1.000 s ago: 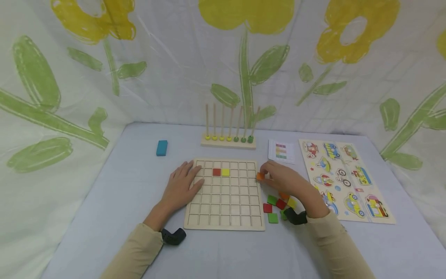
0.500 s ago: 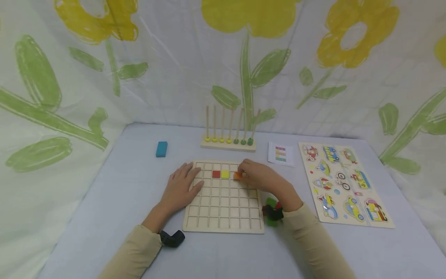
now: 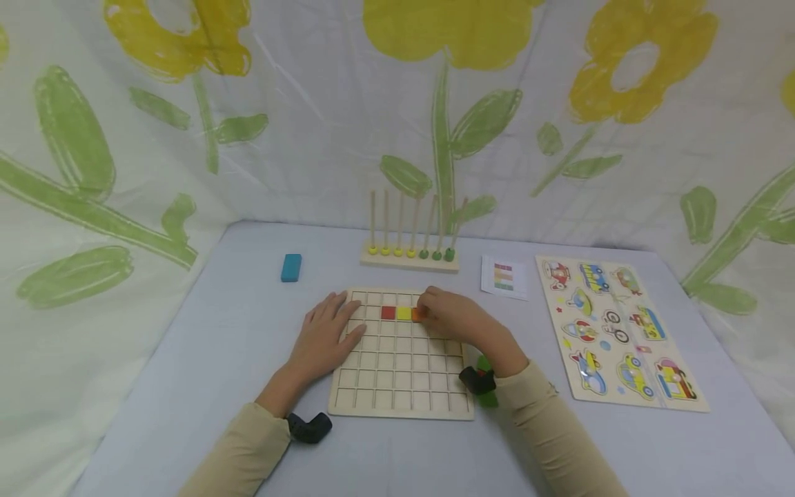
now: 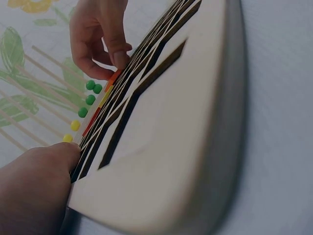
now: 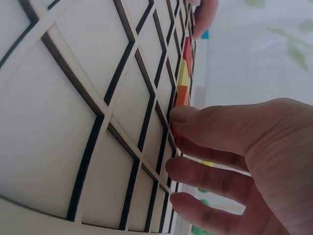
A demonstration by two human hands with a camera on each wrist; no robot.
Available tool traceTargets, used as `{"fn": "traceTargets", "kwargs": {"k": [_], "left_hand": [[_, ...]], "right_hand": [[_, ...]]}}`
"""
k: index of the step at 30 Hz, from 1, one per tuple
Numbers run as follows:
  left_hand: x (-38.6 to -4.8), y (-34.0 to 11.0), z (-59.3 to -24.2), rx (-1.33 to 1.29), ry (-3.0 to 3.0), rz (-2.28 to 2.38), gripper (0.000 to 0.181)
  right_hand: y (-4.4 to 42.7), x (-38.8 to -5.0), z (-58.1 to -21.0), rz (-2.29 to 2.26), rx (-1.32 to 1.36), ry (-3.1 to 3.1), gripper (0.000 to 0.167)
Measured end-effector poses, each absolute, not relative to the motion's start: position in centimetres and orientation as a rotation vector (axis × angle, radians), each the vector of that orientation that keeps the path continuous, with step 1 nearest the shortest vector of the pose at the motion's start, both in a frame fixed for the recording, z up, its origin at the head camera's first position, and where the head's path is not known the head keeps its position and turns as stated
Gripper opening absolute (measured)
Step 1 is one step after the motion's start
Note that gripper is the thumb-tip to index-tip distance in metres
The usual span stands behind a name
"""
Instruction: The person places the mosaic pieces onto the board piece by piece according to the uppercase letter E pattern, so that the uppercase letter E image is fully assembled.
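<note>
Just right of the yellow tile (image 3: 404,313) on the board (image 3: 402,382), your right grip (image 3: 459,314) pinches the orange tile (image 3: 417,315); how fully it's seated is hidden. Square it up, then press flat. Let your left grip (image 3: 327,338), fingers spread at the board's left edge, steady the board. The same row holds the red tile (image 3: 388,313), beside the yellow.

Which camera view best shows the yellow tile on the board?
The head view: the yellow tile shows its square face between the red tile and the orange tile. Both wrist views show it foreshortened to a narrow strip.
</note>
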State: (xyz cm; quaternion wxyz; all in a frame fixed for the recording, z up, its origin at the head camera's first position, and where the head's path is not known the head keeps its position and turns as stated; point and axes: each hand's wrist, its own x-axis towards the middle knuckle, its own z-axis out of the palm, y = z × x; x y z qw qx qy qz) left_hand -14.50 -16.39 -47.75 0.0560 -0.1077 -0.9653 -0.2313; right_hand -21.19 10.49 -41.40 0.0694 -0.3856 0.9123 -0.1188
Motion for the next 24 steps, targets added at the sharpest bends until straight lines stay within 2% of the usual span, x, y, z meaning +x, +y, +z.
{"fn": "traceTargets", "kwargs": {"k": [24], "left_hand": [[-14.49, -16.30, -47.82, -0.330, -2.919, -0.695, 0.056]], "right_hand": [[10.63, -21.27, -41.49, -0.342, -1.182, 2.768, 0.014]]}}
